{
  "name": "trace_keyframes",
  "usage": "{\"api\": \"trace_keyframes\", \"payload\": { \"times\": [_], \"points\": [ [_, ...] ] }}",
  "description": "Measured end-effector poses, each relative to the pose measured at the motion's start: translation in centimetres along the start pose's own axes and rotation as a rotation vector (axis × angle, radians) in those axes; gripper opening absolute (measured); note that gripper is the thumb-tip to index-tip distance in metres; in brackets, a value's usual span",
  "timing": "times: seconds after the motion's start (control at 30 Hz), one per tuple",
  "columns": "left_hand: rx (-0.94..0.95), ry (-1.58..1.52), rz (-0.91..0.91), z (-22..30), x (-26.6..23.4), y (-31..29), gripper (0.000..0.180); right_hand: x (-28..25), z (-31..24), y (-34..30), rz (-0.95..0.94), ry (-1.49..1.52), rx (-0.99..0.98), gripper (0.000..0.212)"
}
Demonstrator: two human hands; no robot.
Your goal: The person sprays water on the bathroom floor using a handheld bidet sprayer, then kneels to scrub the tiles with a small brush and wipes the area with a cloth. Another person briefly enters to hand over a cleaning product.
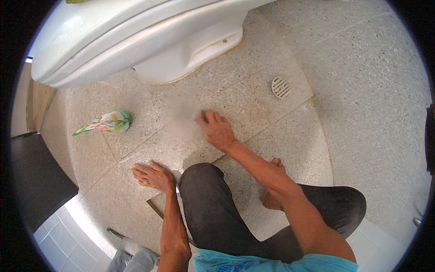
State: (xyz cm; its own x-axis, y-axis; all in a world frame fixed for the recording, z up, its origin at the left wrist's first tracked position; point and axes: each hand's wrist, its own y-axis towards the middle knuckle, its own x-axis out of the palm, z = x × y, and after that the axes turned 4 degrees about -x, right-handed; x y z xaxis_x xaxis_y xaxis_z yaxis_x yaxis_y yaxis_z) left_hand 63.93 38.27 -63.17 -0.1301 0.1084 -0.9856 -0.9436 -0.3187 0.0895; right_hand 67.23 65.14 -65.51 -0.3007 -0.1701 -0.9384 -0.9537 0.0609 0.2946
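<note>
My left hand (155, 177) lies flat on the speckled tile floor (235, 102), fingers spread and a ring on one of them. Farther forward, my right hand (216, 130) is pressed low to the floor with its fingers curled. A small dark patch shows at its fingertips, too blurred to name. Around those fingers the tiles carry a pale, whitish smear. To the left, apart from both hands, a crumpled green and white plastic packet (111, 123) rests on the floor.
A white toilet (149, 50) stands across the top left. A round slotted floor drain (280, 88) is on the right. My bent knee (204, 186) is between my arms. At the left is a black panel (41, 181); grey-trousered legs (131, 260) show at the lower left.
</note>
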Motion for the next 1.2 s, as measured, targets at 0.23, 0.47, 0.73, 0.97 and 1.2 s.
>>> {"api": "trace_keyframes", "payload": {
  "times": [0.23,0.47,0.73,0.97,1.2],
  "points": [
    [0.076,-0.069,0.038,-0.9,0.6,-0.3,0.069,-8.8,8.2,2.8,-0.109,-0.050,0.300,0.061],
    [0.031,-0.028,0.005,-0.3,0.1,-0.3,0.068,-10.2,21.1,-2.1,-0.156,-0.339,0.681,0.077],
    [0.046,-0.033,0.019,-0.4,0.3,-0.1,0.068,-8.5,14.4,4.2,-0.035,-0.146,0.384,0.075],
    [0.027,-0.010,0.015,-0.3,0.3,-0.1,0.070,-1.4,0.8,12.4,-0.188,0.065,-0.088,0.080],
    [0.027,-0.034,0.011,-0.5,0.2,-0.2,0.068,-5.4,-1.1,8.8,-0.089,0.149,-0.003,0.070]
  ]
}}
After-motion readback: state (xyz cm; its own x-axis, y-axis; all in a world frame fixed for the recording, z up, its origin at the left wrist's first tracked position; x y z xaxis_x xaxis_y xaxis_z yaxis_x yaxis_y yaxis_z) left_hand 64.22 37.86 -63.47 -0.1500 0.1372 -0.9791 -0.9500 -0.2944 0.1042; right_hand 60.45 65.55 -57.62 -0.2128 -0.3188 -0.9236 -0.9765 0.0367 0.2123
